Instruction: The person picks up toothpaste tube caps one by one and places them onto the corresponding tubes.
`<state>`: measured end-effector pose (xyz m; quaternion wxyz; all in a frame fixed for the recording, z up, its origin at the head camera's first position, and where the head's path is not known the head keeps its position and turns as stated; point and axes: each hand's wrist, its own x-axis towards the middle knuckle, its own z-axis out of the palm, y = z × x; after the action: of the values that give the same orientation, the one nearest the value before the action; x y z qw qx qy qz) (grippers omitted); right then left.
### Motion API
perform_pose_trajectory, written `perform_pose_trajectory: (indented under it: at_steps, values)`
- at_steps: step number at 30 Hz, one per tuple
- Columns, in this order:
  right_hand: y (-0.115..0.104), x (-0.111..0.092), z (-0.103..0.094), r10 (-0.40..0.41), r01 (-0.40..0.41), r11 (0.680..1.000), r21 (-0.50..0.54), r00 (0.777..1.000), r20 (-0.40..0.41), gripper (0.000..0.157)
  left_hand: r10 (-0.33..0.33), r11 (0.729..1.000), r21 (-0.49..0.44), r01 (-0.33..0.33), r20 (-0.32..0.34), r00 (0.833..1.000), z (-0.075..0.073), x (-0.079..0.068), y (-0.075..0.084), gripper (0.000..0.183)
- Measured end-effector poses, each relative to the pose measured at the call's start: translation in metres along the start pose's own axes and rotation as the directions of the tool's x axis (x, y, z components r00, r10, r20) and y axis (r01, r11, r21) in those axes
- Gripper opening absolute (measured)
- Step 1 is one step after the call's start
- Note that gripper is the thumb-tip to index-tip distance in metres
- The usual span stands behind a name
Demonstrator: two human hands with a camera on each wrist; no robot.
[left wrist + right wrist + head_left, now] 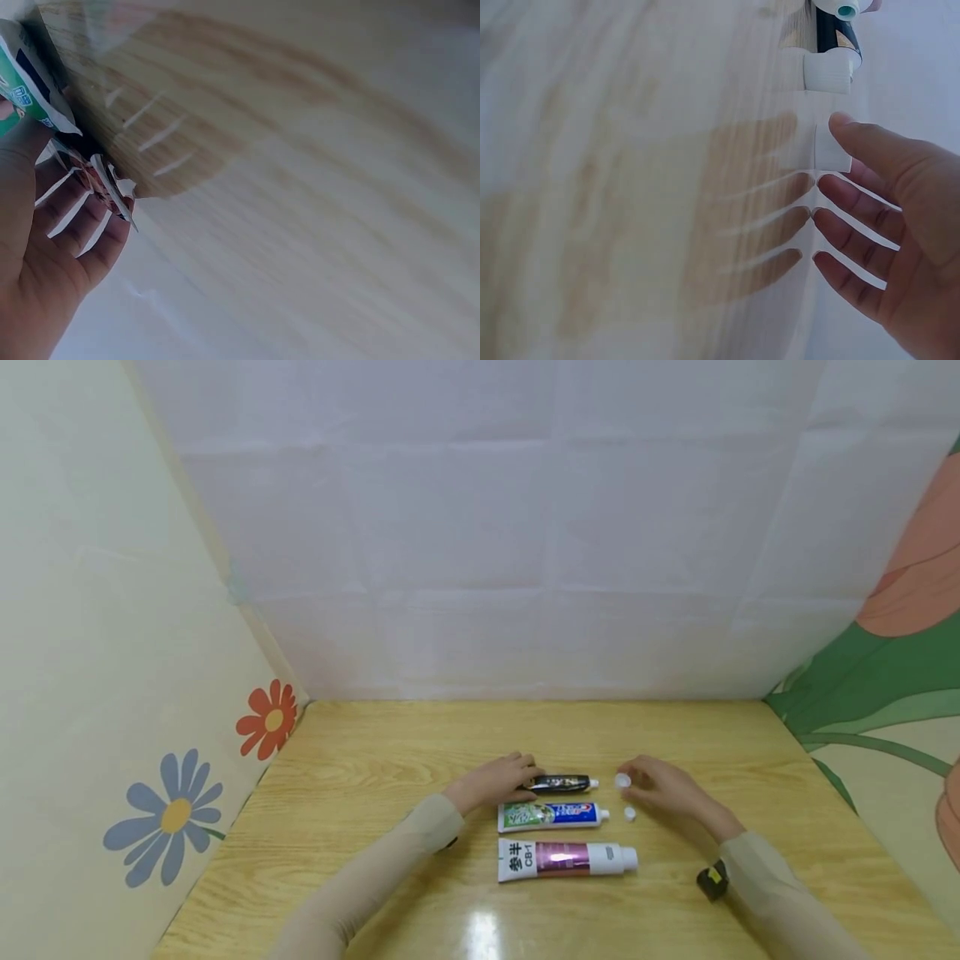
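Note:
My left hand [501, 779] grips the tail end of a black toothpaste tube [564, 783] lying on the table. In the left wrist view, the fingers are on its far side and the thumb is close to the green-printed toothpaste tube [26, 82]. A round white cap [622, 781] is pinched in my right hand [663, 785], just right of the black tube's bare nozzle. The right wrist view has this cap [832, 148] between thumb and forefinger, the other fingers loosely bent. A smaller white cap [630, 813] lies apart from the uncapped green and blue toothpaste tube [551, 816].
Nearest the front lies a larger white and pink toothpaste tube [566, 858], its end pointing right. A small black item with a yellow patch [713, 880] is by the right sleeve. White sheeting [480, 568] hangs behind the wooden table [360, 743].

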<state>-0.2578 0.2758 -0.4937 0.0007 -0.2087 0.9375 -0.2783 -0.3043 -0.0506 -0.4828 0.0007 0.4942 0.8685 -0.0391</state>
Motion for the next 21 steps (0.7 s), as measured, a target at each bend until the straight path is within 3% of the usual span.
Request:
perform_pose_trajectory:
  at_steps: [12,21]
  values:
    - [-0.0004,0.0019,0.0001,-0.018,0.018,1.000,-0.025,1.000,0.010,0.033,-0.056,0.998,0.007,0.056,0.062,0.997,-0.0023,0.0022,0.0064,0.049]
    - [0.0032,0.0027,0.0009,-0.011,0.012,1.000,-0.022,1.000,0.012,0.033,-0.070,0.997,-0.027,0.072,0.056,0.996,-0.0022,0.0038,0.0066,0.050]
